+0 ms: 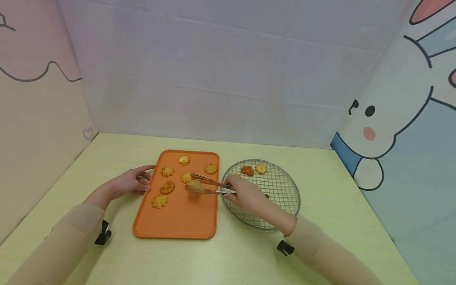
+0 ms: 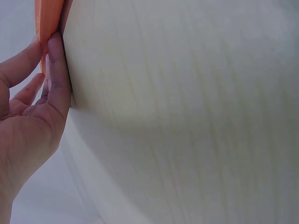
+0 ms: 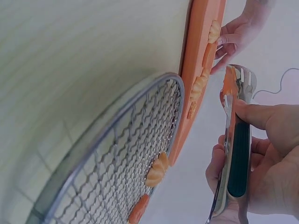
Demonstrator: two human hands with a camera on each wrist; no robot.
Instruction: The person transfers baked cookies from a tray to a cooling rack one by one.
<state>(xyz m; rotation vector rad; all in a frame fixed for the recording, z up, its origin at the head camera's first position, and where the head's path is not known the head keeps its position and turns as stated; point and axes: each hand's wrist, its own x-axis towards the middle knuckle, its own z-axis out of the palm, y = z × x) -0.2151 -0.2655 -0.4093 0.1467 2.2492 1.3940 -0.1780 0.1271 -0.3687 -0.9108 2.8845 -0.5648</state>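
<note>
My right hand grips metal tongs with dark green handle panels. The tongs' arms are spread, their tips over the orange tray. Between the tips sits a flower-shaped cookie, another such cookie just left of it; I cannot tell whether the tongs pinch either. My left hand holds the tray's left rim, thumb and fingers on its edge. Also on the tray lie a pretzel, a round biscuit, a ring-topped cookie and two more flower-shaped cookies.
Right of the tray stands a round wire rack, partly under my right hand. It bears a brown pretzel, a round cookie and a flower-shaped cookie half hidden in the head view. Walls with printed cloth enclose the pale table.
</note>
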